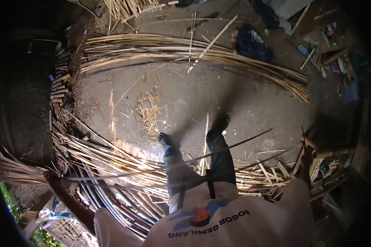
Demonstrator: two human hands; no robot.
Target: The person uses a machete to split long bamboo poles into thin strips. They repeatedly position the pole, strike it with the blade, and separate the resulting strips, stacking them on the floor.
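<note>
Out at the far left, my left hand (53,179) is closed at the end of a fanned bundle of thin bamboo strips (22,169). A long narrow bamboo strip (235,144) runs from this hand across my legs toward the right, its far end free in the air. Another thin strip, partly blurred, stretches toward my right hand (305,158). That hand is raised at the right, with its fingers closed around a thin, dark, pointed thing (303,135) that looks like a knife blade. Shadow hides its handle and most of the fingers.
Long split bamboo poles (152,47) lie across the floor ahead. More poles (111,158) lie behind my legs, with dark ones (107,201) at lower left. Shavings (150,109) litter the concrete. A dark cloth-like heap (253,43) and a wooden box-like stand (329,140) are on the right.
</note>
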